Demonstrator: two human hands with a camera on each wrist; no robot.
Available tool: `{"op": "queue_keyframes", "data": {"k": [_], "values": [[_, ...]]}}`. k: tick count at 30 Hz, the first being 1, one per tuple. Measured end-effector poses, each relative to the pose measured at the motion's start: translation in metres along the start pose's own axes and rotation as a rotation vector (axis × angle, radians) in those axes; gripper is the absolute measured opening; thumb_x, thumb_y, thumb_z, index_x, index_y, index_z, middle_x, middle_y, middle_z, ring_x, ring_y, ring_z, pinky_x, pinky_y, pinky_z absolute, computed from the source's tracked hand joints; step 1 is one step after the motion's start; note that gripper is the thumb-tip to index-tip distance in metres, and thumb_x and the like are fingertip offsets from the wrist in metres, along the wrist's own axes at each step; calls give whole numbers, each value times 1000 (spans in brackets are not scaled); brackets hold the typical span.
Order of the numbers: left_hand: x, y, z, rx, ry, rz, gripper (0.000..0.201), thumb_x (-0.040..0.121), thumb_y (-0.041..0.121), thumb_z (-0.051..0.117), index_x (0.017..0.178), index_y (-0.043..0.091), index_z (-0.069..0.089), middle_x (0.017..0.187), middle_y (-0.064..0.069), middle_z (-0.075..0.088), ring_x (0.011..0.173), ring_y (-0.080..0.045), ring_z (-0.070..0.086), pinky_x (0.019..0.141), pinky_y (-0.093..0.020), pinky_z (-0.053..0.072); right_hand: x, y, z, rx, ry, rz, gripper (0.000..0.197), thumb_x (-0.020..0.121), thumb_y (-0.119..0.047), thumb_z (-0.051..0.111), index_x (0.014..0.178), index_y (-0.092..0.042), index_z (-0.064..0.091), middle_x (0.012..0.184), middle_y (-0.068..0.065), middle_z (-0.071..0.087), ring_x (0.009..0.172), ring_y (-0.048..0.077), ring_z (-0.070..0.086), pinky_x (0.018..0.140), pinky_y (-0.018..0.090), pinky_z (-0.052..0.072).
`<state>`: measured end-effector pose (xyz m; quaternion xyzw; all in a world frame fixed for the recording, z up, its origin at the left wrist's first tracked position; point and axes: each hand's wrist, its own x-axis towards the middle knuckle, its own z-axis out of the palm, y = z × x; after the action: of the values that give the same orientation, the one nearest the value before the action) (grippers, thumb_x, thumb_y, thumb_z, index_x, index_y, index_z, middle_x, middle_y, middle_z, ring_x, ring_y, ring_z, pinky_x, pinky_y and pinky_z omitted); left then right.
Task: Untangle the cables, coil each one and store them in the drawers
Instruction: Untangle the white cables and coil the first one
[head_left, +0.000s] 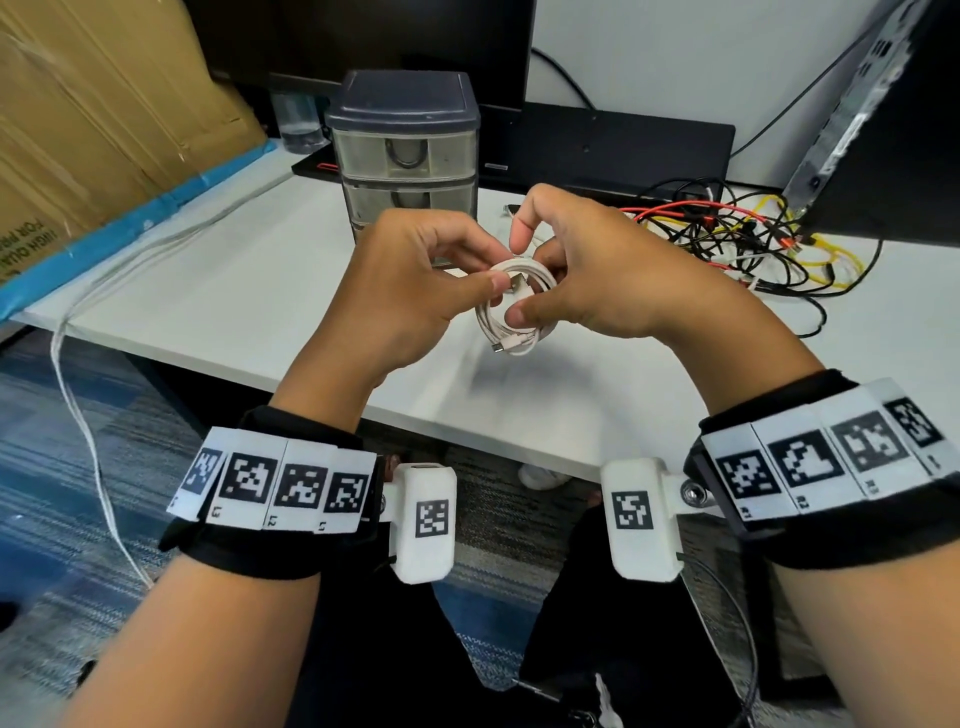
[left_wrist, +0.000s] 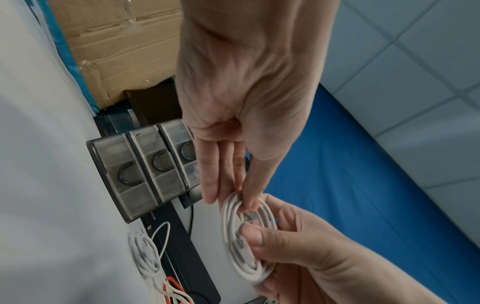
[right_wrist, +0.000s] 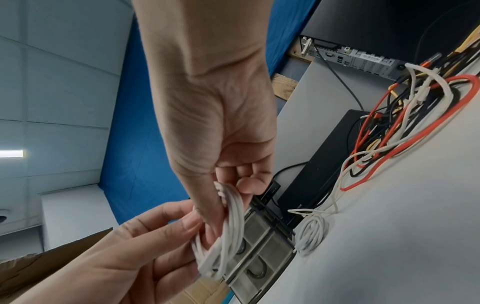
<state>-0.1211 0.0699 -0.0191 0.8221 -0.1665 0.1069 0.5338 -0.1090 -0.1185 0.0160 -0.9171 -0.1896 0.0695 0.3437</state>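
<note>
Both hands are up over the near edge of the table (head_left: 291, 270), and the coiling step looks all but wrapped up: the white cable (head_left: 511, 306) is a tight round coil held between them in mid-air, one plug dangling at its six o'clock. The left hand (head_left: 410, 291) pinches the coil at nine o'clock, thumb pressing what seems to be the other plug against the loops; the right hand (head_left: 582, 280) pinches at three o'clock, thumb on the front, fingers curled behind, forefinger lifted clear. Judging from that, the loose end is being tucked in. Beyond the hands at twelve o'clock stands the drawer unit (head_left: 408, 156), all three drawers appearing closed. So the next move calls for one hand to take the whole coil firmly enough that it doesn't spring apart, freeing the other to hook a drawer handle and pull. Over at two o'clock the tangled pile of cables (head_left: 748, 244) waits, red, yellow, black and white, and the wrist views show a second white coil (right_wrist: 311, 232) lying on the table beside the drawers.
</note>
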Motion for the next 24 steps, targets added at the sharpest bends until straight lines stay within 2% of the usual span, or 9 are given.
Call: {"op": "queue_keyframes", "data": {"k": [3, 7, 12, 14, 18, 20, 24], "values": [[-1, -2, -1, -14, -11, -33, 11, 86, 6, 81, 93, 14, 79, 80, 0, 77, 76, -18, 74, 80, -47, 63, -1, 2, 1, -1, 32, -1, 38, 86, -23, 80, 105, -29, 48, 86, -1, 74, 65, 9, 63, 60, 30, 50], [-2, -3, -3, -33, -7, -82, 9, 87, 7, 80, 92, 15, 79, 79, -3, 77, 78, -23, 75, 80, -53, 62, -3, 5, 1, 15, 47, 8, 34, 90, -28, 76, 111, -32, 49, 89, 1, 71, 80, 20, 68, 77, 46, 60], [0, -4, -5, -46, -10, -132, 9, 86, 4, 80, 89, 13, 79, 81, -10, 76, 81, -30, 75, 81, -53, 62, -5, 4, -3, 97, 1, 42, 39, 91, -25, 75, 121, -29, 49, 89, -1, 72, 78, 14, 72, 76, 41, 63], [1, -6, -6, -46, -13, -149, 8, 86, 4, 80, 89, 12, 79, 81, -11, 76, 80, -29, 75, 81, -52, 63, -5, 5, -4, 122, -44, 68, 41, 92, -24, 74, 124, -29, 48, 92, 2, 73, 80, 16, 75, 77, 40, 63], [8, -7, -6, -48, -8, -193, 11, 87, 2, 79, 95, 9, 76, 81, -9, 76, 73, -16, 75, 74, -37, 64, 2, 10, -3, 254, -77, 118, 43, 92, -14, 73, 126, -25, 49, 94, 13, 74, 81, 26, 77, 75, 39, 63], [15, -9, -6, -56, -10, -222, 18, 87, 1, 78, 101, 8, 71, 82, -11, 77, 73, -17, 76, 69, -32, 62, 10, 12, -2, 317, -51, 138, 42, 92, -6, 72, 124, -22, 51, 92, 18, 74, 80, 31, 77, 72, 38, 62], [34, -17, -6, -32, -38, -265, 17, 87, -1, 78, 96, 6, 66, 82, -16, 75, 72, -20, 76, 72, -38, 64, 29, 19, -3, 406, -49, 188, 34, 92, 3, 69, 117, -14, 54, 90, 23, 74, 76, 32, 74, 64, 32, 59]]}}
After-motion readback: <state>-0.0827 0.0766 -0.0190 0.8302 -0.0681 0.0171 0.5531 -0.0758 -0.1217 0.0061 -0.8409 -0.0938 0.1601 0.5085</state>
